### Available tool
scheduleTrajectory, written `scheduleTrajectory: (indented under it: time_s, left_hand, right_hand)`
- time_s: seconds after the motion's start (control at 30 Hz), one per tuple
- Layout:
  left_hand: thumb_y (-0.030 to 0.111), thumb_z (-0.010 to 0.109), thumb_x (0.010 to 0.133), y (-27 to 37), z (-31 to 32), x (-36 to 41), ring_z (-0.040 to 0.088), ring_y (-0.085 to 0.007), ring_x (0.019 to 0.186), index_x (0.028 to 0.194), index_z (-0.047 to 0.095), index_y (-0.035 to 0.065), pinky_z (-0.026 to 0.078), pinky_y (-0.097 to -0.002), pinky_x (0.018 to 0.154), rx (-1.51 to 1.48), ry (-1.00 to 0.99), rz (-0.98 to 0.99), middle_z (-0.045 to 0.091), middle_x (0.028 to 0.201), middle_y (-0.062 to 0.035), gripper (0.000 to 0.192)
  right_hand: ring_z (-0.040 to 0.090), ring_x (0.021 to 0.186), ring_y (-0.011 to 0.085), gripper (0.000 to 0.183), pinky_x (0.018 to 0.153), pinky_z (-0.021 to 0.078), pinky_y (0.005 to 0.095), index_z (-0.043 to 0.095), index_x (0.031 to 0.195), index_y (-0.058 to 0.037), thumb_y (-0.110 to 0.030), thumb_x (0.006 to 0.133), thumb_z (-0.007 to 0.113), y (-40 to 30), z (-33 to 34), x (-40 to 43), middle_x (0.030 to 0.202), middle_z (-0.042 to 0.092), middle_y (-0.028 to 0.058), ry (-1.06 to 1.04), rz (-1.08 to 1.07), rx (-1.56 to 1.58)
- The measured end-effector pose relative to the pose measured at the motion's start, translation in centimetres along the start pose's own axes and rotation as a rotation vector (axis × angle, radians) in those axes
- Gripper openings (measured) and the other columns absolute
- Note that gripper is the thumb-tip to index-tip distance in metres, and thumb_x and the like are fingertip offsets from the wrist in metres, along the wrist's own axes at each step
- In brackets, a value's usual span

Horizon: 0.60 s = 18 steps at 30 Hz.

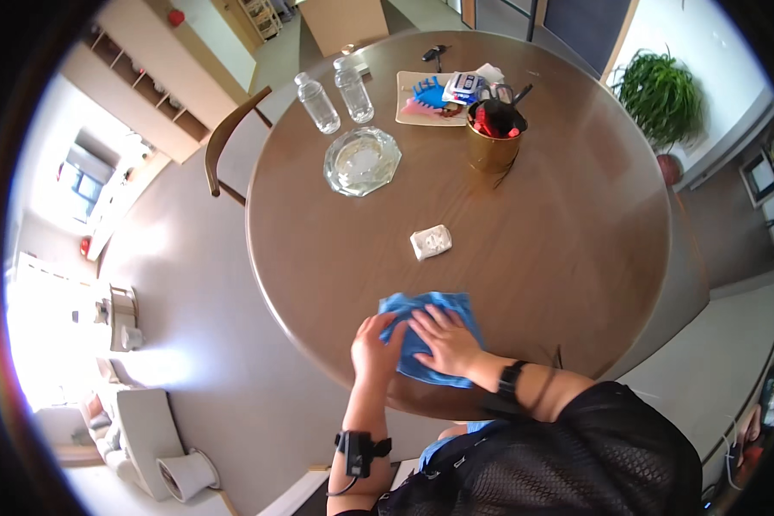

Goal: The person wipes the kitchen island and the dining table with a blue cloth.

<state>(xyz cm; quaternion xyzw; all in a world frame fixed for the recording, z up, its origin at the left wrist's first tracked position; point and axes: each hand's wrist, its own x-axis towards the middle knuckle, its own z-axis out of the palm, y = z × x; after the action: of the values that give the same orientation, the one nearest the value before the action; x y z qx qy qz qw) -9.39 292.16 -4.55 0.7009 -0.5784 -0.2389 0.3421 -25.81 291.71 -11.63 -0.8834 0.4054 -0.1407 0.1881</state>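
Observation:
A blue cloth (435, 371) lies spread, slightly rumpled, on the round brown table (529, 290) near its front edge. My right hand (448, 340) rests on the cloth with its fingers apart, palm down. At the cloth's left edge is my left hand (375, 345), slightly blurred; its thumb and fingers are at the fabric, and whether they pinch it cannot be told. Beyond the cloth lies a small white packet (431, 242), not touching it.
Farther back stand a faceted glass ashtray (362, 161), two clear plastic bottles (317, 103), a tray (413, 118) with a blue hair claw and packets, and a gold-coloured pen holder (493, 151). Keys (435, 55) lie behind. A wooden chair (218, 145) stands at the left.

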Motion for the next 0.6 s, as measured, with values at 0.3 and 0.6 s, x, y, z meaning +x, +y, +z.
scheduleTrajectory:
  time_s: [0.3,0.6]
  left_hand:
    - [0.024,0.069,0.071,1.3,8.7,12.6,0.046,-0.0269,0.113,0.115,0.052,0.0147,0.039,-0.0417,0.091,0.534,-0.278,0.330,0.051,0.119,-0.0038,0.048]
    - [0.036,0.063,0.081,7.3,10.1,32.0,0.063,-0.0208,0.067,0.103,0.056,0.0013,0.050,-0.0318,0.052,-0.328,-0.331,-0.132,0.061,0.074,-0.0116,0.042]
  right_hand:
    - [0.024,0.132,0.0330,0.071,0.105,0.0186,0.0539,0.036,0.135,-0.0089,-0.045,0.078,0.058,10.0,-6.0,-3.7,0.143,0.030,0.0112,0.097,0.441,-0.181]
    - [0.022,0.132,0.0349,0.073,0.106,0.0173,0.0545,0.030,0.138,-0.0100,-0.045,0.080,0.056,9.7,-6.3,-3.8,0.144,0.026,0.0109,0.099,0.563,-0.174]
